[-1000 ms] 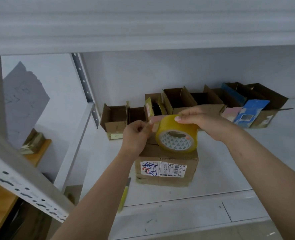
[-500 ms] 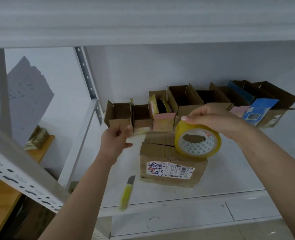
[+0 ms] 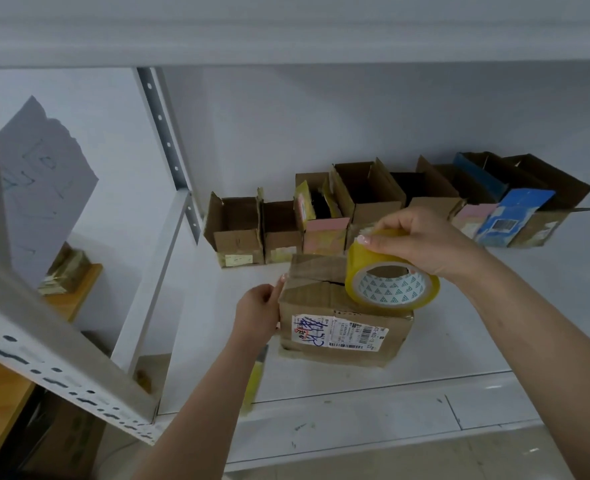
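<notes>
A brown cardboard box (image 3: 342, 320) with a white shipping label on its front lies on the white shelf (image 3: 494, 306). A yellow roll of packing tape (image 3: 390, 282) stands on the box's top at the right. My right hand (image 3: 421, 240) grips the roll from above. My left hand (image 3: 257, 311) presses against the box's left side with a finger up along its top corner. The box's top flaps show a dark gap between them.
A row of several open cardboard boxes (image 3: 369, 202) lines the back wall, one with a blue flap (image 3: 515, 216). A yellow box cutter (image 3: 253, 382) lies near the shelf's front edge, partly behind my left arm. A perforated steel post (image 3: 165, 133) stands at left.
My left hand came back from the left and now presses the box's left side. My right hand set the tape roll lower onto the box top. The camera moved closer.
</notes>
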A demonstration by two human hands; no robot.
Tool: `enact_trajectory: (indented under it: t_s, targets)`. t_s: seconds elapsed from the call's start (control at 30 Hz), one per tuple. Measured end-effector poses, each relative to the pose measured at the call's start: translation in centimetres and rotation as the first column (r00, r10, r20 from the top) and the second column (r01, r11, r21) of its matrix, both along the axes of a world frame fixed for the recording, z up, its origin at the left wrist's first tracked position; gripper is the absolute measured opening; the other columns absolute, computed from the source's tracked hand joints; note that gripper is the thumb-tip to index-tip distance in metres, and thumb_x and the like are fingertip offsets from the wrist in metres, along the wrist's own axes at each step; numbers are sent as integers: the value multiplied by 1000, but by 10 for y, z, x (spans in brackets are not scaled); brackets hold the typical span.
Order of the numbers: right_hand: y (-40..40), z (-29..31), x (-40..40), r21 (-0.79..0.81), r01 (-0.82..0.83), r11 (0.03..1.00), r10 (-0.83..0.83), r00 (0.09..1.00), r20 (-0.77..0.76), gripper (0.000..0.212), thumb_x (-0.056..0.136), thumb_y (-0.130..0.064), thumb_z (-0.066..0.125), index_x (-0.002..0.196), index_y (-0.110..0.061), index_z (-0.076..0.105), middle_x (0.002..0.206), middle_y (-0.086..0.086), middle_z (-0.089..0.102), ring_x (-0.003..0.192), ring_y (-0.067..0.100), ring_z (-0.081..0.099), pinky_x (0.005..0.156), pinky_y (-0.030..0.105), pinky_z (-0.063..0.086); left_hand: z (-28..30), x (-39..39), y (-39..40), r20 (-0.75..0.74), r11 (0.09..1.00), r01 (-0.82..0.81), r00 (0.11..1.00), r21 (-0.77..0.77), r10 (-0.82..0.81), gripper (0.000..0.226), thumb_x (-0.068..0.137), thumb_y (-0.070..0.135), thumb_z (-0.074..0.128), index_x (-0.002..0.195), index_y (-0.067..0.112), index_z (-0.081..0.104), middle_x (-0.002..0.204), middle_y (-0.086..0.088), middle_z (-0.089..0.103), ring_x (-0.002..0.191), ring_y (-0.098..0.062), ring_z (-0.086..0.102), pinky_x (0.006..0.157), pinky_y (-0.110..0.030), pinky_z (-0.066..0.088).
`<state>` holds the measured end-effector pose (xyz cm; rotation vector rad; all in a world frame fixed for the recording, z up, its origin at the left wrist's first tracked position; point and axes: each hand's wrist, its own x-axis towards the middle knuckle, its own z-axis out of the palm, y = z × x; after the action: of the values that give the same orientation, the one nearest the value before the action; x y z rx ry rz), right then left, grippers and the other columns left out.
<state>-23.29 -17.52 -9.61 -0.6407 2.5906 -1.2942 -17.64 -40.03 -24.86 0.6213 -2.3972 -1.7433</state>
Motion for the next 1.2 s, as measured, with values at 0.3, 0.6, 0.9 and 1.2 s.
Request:
enact_trajectory:
  t_s: [0.3, 0.6, 0.9, 1.2]
  targets:
    - [3, -4, -3, -2, 23, 1000, -23, 1000, -14, 30, 77, -46, 71, 85, -17, 75, 76, 2, 73, 65, 11, 70, 58, 25, 55, -24, 3, -6, 219, 978, 58, 976, -202, -12, 21, 95, 25, 51, 81, 10, 56, 79, -8, 60, 68, -25, 55, 60, -30, 44]
    - [5, 1, -6, 9, -36, 999, 36, 998, 54, 63, 48, -75, 60, 84, -25, 74, 73, -11, 73, 65, 4, 70, 52, 13, 51, 84, -12, 21, -83, 557, 495, 694, -667, -715, 118, 55, 84, 63, 150, 39, 10, 157, 19, 18, 147, -4, 9, 119, -45, 12]
    - [43, -25, -3, -227, 49, 973, 18, 959, 284, 52, 58, -65, 68, 94, -28, 76, 95, 0, 75, 98, 19, 69, 101, 43, 48, 65, -27, 27, 181, 294, 455, 747, -840, -640, 116, 57, 79, 70, 149, 24, 25, 145, 0, 36, 132, -21, 30, 112, -40, 21]
    - [74, -2, -13, 543, 168, 822, -151, 986, -77, 64, 66, -77, 61, 58, -14, 66, 56, 1, 64, 61, 16, 64, 64, 33, 51, 63, -24, 19, 155, 333, 469, 738, -818, -657, 108, 58, 78, 69, 145, 31, 27, 135, 5, 39, 113, -11, 32, 104, -36, 29]
